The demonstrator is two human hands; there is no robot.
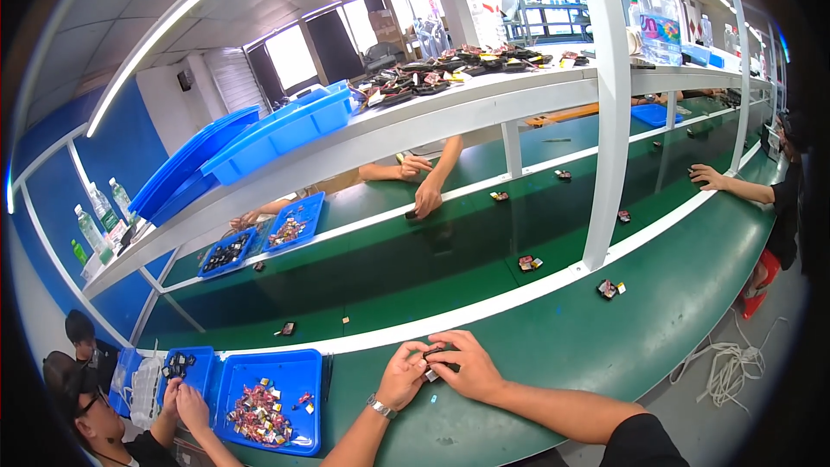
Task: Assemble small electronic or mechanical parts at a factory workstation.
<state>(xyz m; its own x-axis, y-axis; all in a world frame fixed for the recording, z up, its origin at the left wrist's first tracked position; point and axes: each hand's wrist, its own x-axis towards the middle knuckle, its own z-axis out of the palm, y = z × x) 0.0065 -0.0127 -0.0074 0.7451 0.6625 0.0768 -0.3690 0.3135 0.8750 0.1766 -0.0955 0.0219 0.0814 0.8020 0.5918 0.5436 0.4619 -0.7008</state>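
Note:
Over the green worktop [510, 320], my left hand [403, 378] and my right hand [467, 367] meet around a small black device with red wires [434, 352]. Fingers of both hands are closed on it and cover most of its body. A pale tab [431, 374] shows below the fingertips. Just beneath lies a tiny light-blue scrap [434, 398]. To the left of my left wrist, which wears a metal watch [381, 406], stands a blue tray [313, 372] with many small red-wired pieces [259, 413]. Another black device with red wires [609, 289] lies to the right.
Several similar devices are spread along the dark green conveyor belt [450, 277] beyond a white rail. A white post [609, 121] rises ahead, supporting a shelf [484, 99] with piled devices and blue trays [277, 134]. Co-workers' hands [426, 195] work across the belt; another person [104, 424] sits left.

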